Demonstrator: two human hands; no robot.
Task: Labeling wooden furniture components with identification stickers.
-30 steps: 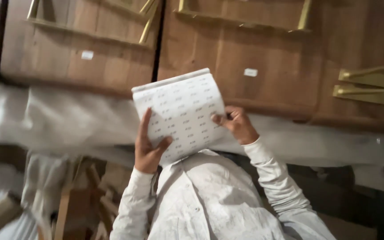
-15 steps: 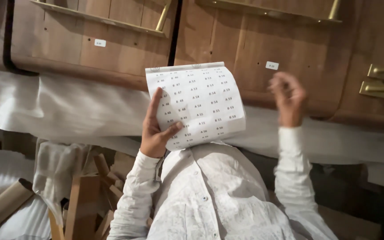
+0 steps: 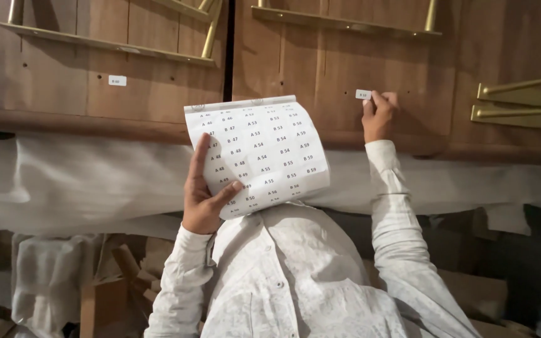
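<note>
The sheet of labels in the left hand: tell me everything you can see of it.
The sheet of labels is white paper printed with a grid of small dark codes in columns. It is held up, tilted, before the wooden panels, its top edge slightly curled. The left hand grips its lower left corner, thumb across the front. Its lower edge overlaps the pale shirt. The right hand is apart from it, at a small white label on the panel.

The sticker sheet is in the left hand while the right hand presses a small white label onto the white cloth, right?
Not quite. The head view shows the right hand pressing the small white label onto the brown wooden panel, not the cloth. The left hand does hold the sticker sheet.
</note>
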